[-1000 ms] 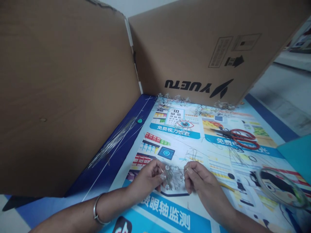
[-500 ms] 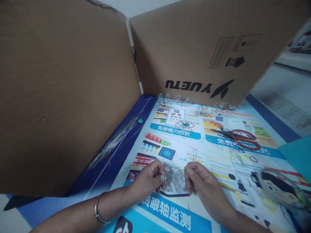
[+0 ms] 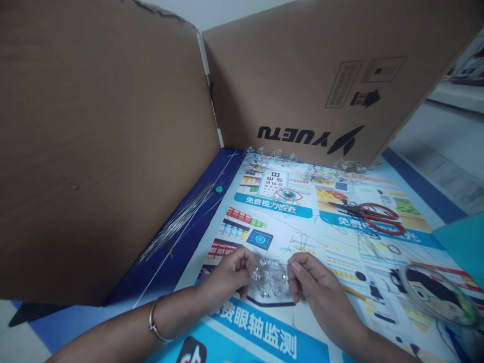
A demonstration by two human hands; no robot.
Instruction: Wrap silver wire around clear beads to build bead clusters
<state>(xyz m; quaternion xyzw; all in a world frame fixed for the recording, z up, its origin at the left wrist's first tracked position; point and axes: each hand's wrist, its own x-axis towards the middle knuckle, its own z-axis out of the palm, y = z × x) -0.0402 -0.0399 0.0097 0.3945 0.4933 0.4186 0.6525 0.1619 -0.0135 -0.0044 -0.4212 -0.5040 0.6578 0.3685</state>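
Observation:
Between my two hands is a small openwork piece of clear beads and thin wire, held over the printed sheet. My left hand is closed at its left edge, thumb and forefinger pinched together beside a bead. On the opposite side my right hand pinches the right edge, fingers curled in. The fine wire at the fingertips is too thin to follow clearly.
Red-handled scissors lie at the right. A bundle of straight wires and a small teal object lie at the left. More bead pieces line the cardboard wall. A clear round dish stands at the right.
My left hand has shifted slightly and its fingers have turned a little. The bead piece is tilted differently, its beads more spread to view. My right hand has barely moved.

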